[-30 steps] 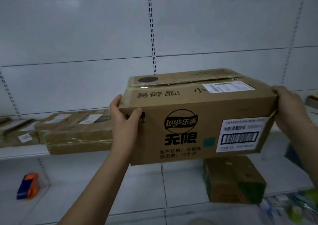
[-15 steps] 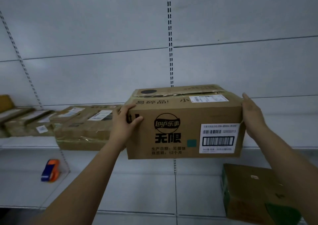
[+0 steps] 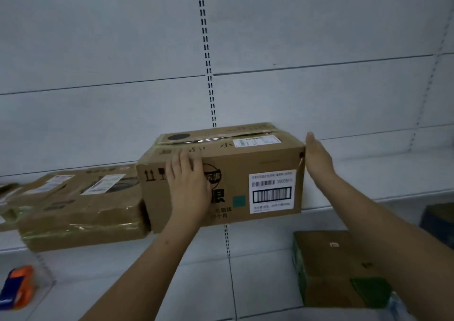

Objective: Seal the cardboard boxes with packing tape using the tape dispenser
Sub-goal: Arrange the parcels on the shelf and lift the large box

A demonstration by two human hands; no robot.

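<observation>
A brown Lay's cardboard box with a barcode label sits on the upper white shelf, its top seam covered with clear tape. My left hand lies flat against the box's front face, fingers straight. My right hand presses flat on the box's right end. The orange and blue tape dispenser lies on the lower shelf at the far left, away from both hands.
Several flat taped boxes lie on the upper shelf right beside the Lay's box on its left. A brown box with green tape stands on the lower shelf at the right. A dark box shows at the right edge.
The box went from held in the air onto the upper shelf beside the flat boxes. My left hand left the box's corner and now lies flat on its front.
</observation>
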